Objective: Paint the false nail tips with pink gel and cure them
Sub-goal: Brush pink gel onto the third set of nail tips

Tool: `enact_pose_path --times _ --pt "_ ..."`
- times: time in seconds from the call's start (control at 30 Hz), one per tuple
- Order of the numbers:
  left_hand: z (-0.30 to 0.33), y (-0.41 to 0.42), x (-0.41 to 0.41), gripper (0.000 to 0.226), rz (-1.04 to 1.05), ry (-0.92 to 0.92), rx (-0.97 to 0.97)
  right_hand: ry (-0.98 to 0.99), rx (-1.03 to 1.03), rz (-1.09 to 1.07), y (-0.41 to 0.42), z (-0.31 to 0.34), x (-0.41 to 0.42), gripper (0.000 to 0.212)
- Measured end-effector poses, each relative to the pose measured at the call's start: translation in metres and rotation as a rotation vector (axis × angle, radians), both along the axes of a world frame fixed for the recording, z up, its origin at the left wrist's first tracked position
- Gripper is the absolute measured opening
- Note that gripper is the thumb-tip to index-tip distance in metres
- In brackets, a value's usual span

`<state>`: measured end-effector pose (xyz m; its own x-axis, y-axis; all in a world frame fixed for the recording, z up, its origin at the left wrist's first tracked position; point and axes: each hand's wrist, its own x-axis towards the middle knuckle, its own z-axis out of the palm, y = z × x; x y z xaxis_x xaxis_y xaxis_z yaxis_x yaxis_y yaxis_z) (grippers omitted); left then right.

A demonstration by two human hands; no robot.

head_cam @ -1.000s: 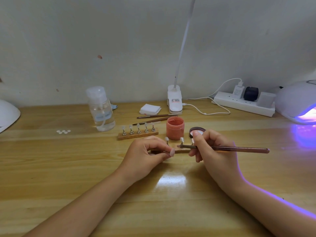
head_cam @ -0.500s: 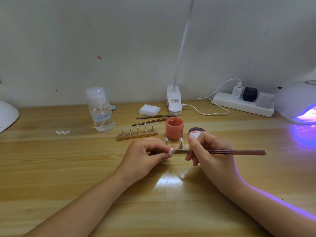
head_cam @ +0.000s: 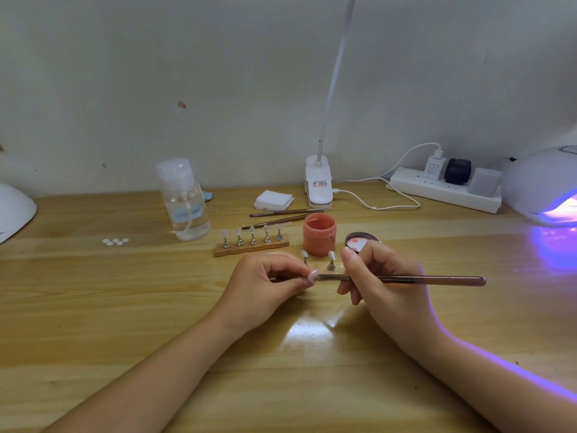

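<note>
Pale wall behind, honey-coloured wooden desk (head_cam: 93, 307) below. From the head camera, the open coral-pink gel jar (head_cam: 319, 234) sits just behind the work, probably for quick reloading, and the glowing white curing lamp (head_cam: 543, 189) waits at the right edge. Curled fingers of the left hand (head_cam: 265, 285) pinch a small clear false nail tip (head_cam: 313, 275) on its stand, likely steadying it. The right hand (head_cam: 379, 282) grips a slim brown brush (head_cam: 415, 279) pen-style, bristles touching that tip.
</note>
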<state>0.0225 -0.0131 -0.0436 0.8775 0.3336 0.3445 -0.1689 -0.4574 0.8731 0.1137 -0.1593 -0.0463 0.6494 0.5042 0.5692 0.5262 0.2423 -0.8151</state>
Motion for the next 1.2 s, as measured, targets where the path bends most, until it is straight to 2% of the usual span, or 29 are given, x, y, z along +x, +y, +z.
enact_pose_path --times 0.17,0.33,0.5,0.77,1.03,1.2 --pt "-0.001 0.0 0.0 0.005 -0.005 -0.005 -0.024 0.078 0.043 -0.064 0.0 -0.001 0.005 0.036" --pt "-0.001 0.0 0.0 0.004 0.003 0.011 -0.047 -0.033 0.018 -0.001 -0.001 -0.001 0.001 0.035" --pt "0.001 -0.002 0.0 0.005 0.004 0.011 -0.07 -0.04 -0.007 0.013 -0.001 0.001 -0.001 0.033" --pt "-0.001 -0.001 0.0 0.009 0.009 -0.003 -0.119 0.162 0.051 -0.119 0.001 0.001 0.007 0.035" --pt "0.003 -0.001 -0.003 0.017 0.091 -0.065 -0.135 0.24 0.105 -0.142 -0.002 0.007 0.007 0.033" --pt "0.006 -0.001 -0.004 0.009 0.159 -0.15 -0.12 0.273 0.103 -0.142 -0.003 0.009 0.006 0.034"
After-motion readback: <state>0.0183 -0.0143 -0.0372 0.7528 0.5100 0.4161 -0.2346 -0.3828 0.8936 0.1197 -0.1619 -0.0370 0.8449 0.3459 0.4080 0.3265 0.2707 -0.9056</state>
